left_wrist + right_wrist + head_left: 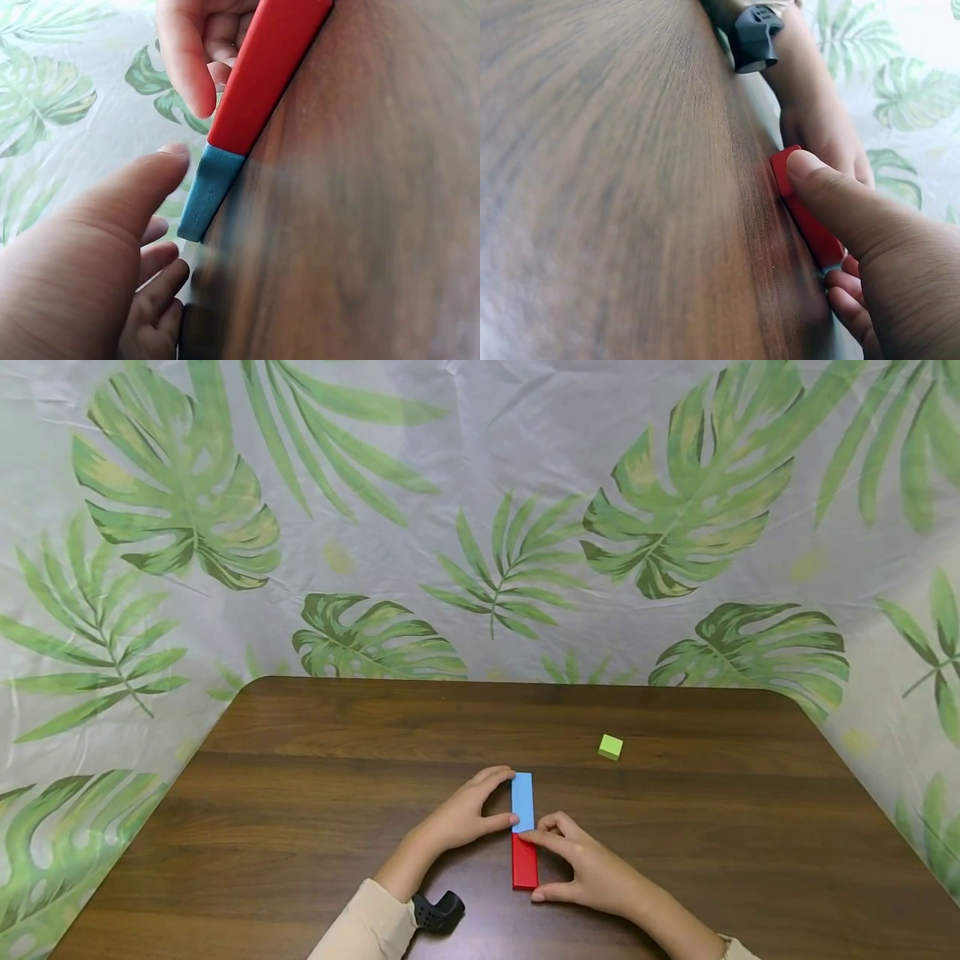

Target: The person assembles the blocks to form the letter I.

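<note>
A light-blue rectangular block (522, 802) and a red rectangular block (525, 862) lie end to end on the wooden table, in one line running away from me. My left hand (467, 811) holds the blue block from the left, index fingertip at its far corner and thumb at its side near the joint. From the right, my right hand (592, 865) grips the red block lengthwise, thumb at the near end, index finger by the joint. In the right wrist view the right thumb (832, 191) presses the red block's end (784, 169).
A small light-green block (611, 747) sits farther back on the table (337, 735), to the right of the line. A black device (440, 912) is strapped at my left wrist. Behind the table's far edge hangs a leaf-patterned cloth (517, 452).
</note>
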### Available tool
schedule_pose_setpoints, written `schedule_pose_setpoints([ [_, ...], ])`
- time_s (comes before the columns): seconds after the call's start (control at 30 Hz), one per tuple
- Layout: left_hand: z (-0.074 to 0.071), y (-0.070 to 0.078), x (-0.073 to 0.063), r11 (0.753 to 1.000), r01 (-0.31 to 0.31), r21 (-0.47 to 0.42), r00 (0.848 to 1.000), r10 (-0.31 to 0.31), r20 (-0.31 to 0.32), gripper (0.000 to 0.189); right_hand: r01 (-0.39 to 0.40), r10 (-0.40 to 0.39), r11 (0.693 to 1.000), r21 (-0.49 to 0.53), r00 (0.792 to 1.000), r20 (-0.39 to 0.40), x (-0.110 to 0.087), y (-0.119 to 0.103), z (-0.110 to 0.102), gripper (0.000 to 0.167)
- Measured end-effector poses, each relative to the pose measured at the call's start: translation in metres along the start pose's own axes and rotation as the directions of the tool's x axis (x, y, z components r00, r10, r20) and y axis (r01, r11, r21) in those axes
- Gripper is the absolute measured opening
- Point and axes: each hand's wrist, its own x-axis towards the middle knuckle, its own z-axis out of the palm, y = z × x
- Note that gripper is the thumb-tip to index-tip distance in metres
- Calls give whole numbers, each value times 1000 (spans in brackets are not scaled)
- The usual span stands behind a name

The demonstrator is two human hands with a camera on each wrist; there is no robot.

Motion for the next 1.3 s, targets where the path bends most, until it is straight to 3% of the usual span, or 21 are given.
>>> schedule_pose_setpoints([
  [0.37,-1,1,-6,999,-29,-27,997,27,-73,64,-82,81,996,43,996,25,-2,-2,-1,52],
  [0.9,5,11,-17,998,-59,18,998,59,16,81,-56,58,992,115,998,-13,-1,0,-2,49],
  [1.3,6,11,-17,995,-78,56,997,76,31,75,-65,72,992,104,995,-69,3,-1,-7,48],
])
